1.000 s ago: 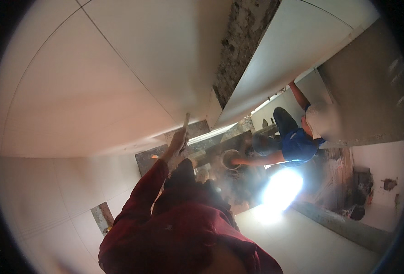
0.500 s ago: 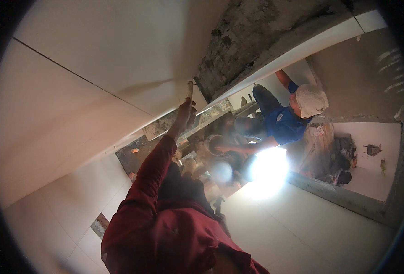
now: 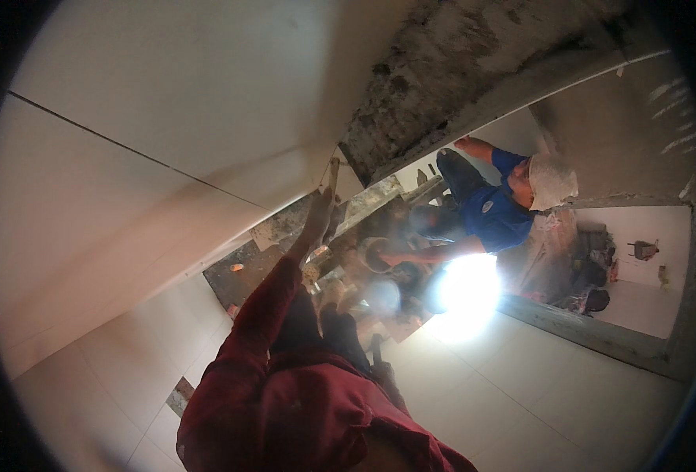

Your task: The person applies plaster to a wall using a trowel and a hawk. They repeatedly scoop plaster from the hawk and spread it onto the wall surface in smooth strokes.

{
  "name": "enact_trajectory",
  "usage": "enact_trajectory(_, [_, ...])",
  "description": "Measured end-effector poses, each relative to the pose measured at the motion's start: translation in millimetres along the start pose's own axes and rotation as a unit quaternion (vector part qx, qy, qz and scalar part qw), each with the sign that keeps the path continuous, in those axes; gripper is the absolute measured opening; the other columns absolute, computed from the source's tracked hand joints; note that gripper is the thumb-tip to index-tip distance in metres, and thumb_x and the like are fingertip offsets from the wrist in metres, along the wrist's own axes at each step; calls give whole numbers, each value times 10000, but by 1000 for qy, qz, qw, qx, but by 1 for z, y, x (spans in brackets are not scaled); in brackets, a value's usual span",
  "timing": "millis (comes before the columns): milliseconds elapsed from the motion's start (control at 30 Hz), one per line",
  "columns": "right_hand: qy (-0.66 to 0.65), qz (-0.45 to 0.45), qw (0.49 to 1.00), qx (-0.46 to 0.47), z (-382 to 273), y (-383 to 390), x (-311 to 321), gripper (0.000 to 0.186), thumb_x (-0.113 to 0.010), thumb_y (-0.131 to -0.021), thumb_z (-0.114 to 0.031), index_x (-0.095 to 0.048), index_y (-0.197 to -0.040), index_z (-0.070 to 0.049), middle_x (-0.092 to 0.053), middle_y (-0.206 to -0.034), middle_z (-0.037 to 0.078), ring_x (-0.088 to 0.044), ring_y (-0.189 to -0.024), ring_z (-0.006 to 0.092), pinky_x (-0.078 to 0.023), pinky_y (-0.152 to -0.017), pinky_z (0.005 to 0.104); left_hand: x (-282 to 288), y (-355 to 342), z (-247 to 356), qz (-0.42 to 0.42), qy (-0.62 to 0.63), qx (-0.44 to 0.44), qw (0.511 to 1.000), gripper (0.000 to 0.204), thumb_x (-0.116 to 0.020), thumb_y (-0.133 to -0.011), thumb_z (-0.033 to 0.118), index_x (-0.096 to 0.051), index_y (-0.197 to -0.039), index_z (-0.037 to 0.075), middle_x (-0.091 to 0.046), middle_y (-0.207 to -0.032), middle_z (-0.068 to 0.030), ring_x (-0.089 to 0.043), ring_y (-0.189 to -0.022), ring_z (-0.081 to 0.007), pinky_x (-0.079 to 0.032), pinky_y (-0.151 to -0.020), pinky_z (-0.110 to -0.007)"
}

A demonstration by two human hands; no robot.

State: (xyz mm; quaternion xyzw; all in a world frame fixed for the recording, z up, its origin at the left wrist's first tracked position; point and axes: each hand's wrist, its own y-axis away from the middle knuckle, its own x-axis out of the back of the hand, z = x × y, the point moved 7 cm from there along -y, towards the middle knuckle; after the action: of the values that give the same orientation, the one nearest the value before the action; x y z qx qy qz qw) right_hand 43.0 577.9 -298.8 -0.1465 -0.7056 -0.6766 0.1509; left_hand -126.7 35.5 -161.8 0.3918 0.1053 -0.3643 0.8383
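Note:
My left arm reaches up in a red sleeve, and my left hand [image 3: 322,211] is closed round a pale stick-like tool [image 3: 333,171]. The tool's upper end is at the edge of a large cream tile [image 3: 206,102], beside a bare patch of rough grey mortar [image 3: 450,75]. Exactly what kind of tool it is cannot be made out. Low beside my red shirt, my right hand [image 3: 384,373] is dim and partly hidden by the shirt. It grips a dark handle-like object [image 3: 376,346], whose kind is unclear.
A co-worker in a blue shirt [image 3: 496,216] and pale head covering crouches at the right, one arm toward a round bucket [image 3: 375,254]. A glaring lamp [image 3: 467,295] shines beside that arm. Rubble and tile pieces lie below, and a framed opening [image 3: 639,267] is at far right.
The view has shifted slightly. My left hand and its tool sit a little lower, still by the tile edge. The co-worker's head and upper arm have moved a little to the right.

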Motion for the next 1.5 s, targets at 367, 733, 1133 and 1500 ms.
enact_trajectory(367, [-43, 132, 990, 15, -86, 50, 79, 368, -643, -758, -310, -644, -956, 1, -674, -876, 228, -665, -862, 381, -506, -754, 480, 41, 34, -39, 94, -525, -318, 784, 290, -439, -972, 218, -503, -1198, 48, -585, -758, -182, -587, -689, -430, -488, -649, -492])
enact_trajectory(733, [18, 422, 799, 427, -284, 160, 200, 345, -668, -809, -305, -595, -999, -27, -603, -707, 139, -609, -661, 337, -474, -584, 439, -60, 84, 146, 22, -508, -484, 712, 284, -544, -918, 266, -573, -1089, 41, -654, -863, -174, -641, -689, -359, -512, -595, -447])
enact_trajectory(1133, [-92, 549, 669, 494, -320, 204, 292, 348, -724, -737, -208, -625, -1034, -55, -635, -775, 121, -619, -681, 299, -484, -592, 392, -94, 95, 171, -23, -531, -432, 729, 264, -520, -949, 285, -534, -1016, 30, -636, -747, -188, -631, -587, -364, -508, -521, -450])
enact_trajectory(1500, [109, 571, 689, 433, -390, 189, 335, 345, -709, -749, -205, -599, -1039, -54, -609, -854, 104, -601, -745, 274, -471, -612, 381, -103, 126, 191, 14, -569, -448, 690, 270, -518, -945, 347, -485, -930, 80, -629, -727, -130, -629, -549, -349, -516, -468, -453])
